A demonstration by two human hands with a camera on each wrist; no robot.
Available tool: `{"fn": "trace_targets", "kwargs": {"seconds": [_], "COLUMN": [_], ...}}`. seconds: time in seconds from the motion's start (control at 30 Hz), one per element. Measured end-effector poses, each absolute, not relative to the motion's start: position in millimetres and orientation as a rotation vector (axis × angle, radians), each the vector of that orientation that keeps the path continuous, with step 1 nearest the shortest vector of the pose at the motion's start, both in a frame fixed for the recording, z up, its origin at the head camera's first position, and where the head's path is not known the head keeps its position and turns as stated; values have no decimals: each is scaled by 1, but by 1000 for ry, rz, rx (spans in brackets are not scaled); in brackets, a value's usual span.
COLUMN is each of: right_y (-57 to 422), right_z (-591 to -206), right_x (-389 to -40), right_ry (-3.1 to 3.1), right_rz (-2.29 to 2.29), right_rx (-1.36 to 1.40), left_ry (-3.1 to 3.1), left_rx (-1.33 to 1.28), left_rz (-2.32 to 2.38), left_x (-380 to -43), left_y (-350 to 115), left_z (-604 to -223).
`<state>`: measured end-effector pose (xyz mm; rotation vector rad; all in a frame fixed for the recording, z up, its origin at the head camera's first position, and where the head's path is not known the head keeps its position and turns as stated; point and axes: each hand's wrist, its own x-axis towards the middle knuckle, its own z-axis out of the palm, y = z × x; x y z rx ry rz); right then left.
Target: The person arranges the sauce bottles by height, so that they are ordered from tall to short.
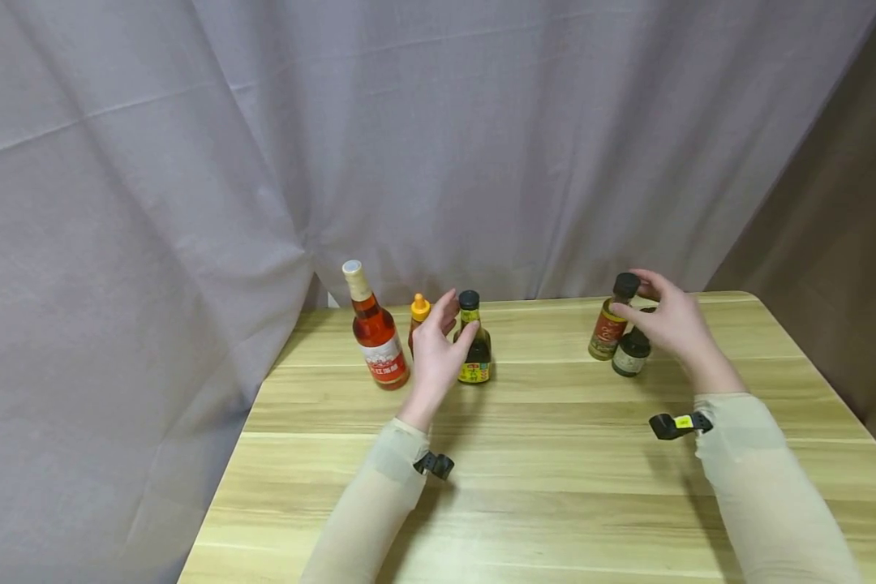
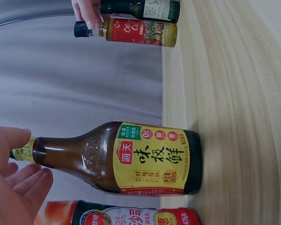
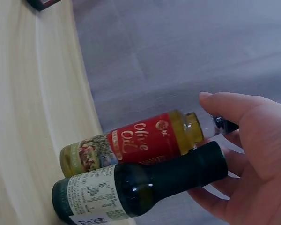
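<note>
A soy sauce bottle (image 2: 150,159) with a yellow label and black cap stands upright on the table. My left hand (image 1: 438,350) is at its neck, thumb on one side and loosely bent fingers on the other; firm contact is not visible. Far to the right, my right hand (image 1: 667,320) is around the neck of an olive oil bottle (image 3: 145,138) with a red label. A gap shows between that thumb and the neck. Right beside it stands a small dark green bottle (image 3: 136,187) with a pale label, its top near the right fingers.
Left of the soy sauce stands a tall bottle (image 1: 381,350) of red liquid. A sauce bottle with a yellow-orange cap (image 1: 419,307) is partly hidden behind my left hand. Wooden table (image 1: 555,462) spreads in front, and a grey curtain (image 1: 482,146) hangs along the back edge.
</note>
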<state>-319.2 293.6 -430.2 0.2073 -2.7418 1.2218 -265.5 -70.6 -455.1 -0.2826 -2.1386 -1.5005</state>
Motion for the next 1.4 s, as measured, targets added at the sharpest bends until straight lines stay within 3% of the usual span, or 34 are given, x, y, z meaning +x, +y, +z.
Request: {"fn": "trace_targets", "kwargs": {"seconds": [1.4], "right_y": [283], "right_z": [-441], "right_x": [-323], "right_ry": [-2760], "right_rz": [1051], "right_rx": [263], "left_ry": [-2172], "left_rx": [-228], "left_rz": [-1472], "left_x": [-273], "left_y": [-73], "left_z": [-461]}}
